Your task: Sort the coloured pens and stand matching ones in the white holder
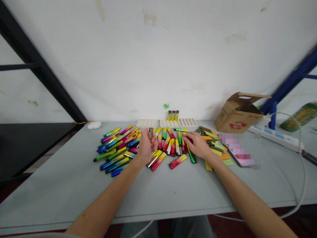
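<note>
Left hand (146, 145): fingers curled closed around one slim upright lighter with a silvery metal top (151, 131); only its upper end shows, the body being hidden by the fingers. Held just above the grey tabletop (160, 191), between the two main groups of lighters.

Right hand (197, 144): palm down, fingers partly bent, fingertips at the right edge of the middle group. Cannot tell whether it grips a piece; the fingers cover the spot.

Lighters, appearance: flat, elongated, glossy metallic finish, colours blending along the length, dark ends on many. Left group, blue, green, magenta and yellow lighters (120, 143), lies overlapping, mostly slanted. Middle group, red, white, green and yellow lighters (166, 144), lies more loosely. One red-and-yellow lighter (177, 161) lies nearest the front edge, apart from its neighbours.

Behind: two white plastic trays with rows of holes (148, 123), side by side near the wall; three yellow lighters with dark tops (173, 115) stand upright at the right-hand one.

Right side: heap of yellow, orange and green flat pieces (219, 148), partly covered by the right wrist; open brown cardboard box (237, 115); white power strip (278, 137). Far left: white rounded case (94, 125).
</note>
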Demonstrator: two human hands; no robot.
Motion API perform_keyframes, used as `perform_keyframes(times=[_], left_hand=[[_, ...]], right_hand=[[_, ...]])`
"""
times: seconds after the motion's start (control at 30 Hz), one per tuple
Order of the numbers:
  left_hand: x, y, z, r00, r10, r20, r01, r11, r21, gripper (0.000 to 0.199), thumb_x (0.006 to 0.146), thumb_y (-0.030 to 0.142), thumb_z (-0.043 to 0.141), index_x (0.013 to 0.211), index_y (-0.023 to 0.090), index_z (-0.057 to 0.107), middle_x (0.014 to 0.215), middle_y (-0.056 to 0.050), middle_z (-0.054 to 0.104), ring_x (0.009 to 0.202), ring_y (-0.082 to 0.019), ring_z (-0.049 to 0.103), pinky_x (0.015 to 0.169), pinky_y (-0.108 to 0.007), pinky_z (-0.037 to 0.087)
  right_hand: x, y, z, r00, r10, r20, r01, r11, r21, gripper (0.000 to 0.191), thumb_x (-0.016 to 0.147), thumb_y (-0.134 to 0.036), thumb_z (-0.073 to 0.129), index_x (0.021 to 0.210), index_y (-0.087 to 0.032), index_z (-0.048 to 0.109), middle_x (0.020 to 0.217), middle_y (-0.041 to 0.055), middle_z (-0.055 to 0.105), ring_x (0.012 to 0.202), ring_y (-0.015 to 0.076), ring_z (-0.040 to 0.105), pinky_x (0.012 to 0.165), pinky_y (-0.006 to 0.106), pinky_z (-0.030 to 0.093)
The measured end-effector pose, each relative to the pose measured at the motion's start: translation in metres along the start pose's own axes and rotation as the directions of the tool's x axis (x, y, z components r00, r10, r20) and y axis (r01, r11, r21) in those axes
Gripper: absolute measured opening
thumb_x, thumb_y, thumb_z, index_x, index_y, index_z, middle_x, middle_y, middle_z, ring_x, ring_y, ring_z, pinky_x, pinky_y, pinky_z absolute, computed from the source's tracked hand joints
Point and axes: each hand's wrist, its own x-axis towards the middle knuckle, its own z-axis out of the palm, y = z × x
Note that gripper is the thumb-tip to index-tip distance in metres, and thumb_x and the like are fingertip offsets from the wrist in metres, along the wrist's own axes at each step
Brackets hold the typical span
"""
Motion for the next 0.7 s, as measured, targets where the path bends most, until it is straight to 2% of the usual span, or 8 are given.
perform_keyframes(times=[0.27, 0.7], left_hand=[[-0.0002, -0.0018, -0.0006, 1.0, -0.004, 0.006, 0.004, 1.0, 0.001, 0.053, 0.088, 0.05, 0.033, 0.046, 0.019, 0.032, 0.039, 0.009, 0.018, 0.032, -0.004, 0.013, 0.032, -0.015, 0.011], [-0.0003, -0.0066, -0.0035, 0.994, 0.035, 0.104, -0.034, 0.999, -0.011, 0.06, 0.078, 0.068, 0.047, 0.047, 0.018, 0.033, 0.04, 0.01, 0.018, 0.032, -0.003, 0.015, 0.033, -0.016, 0.012]], right_hand=[[-0.0001, -0.0012, -0.0012, 1.0, -0.001, -0.003, 0.001, 1.0, -0.002, 0.027, 0.095, -0.032, 0.042, 0.094, -0.018, 0.066, 0.098, 0.0096, 0.064, 0.096, 0.0219, 0.057, 0.092, 0.035, 0.043], [-0.0002, -0.0011, -0.0015, 1.0, -0.015, 0.002, 0.015, 1.0, -0.013, 0.028, 0.095, -0.032, 0.041, 0.094, -0.019, 0.066, 0.098, 0.0099, 0.064, 0.097, 0.0225, 0.057, 0.092, 0.036, 0.043]])
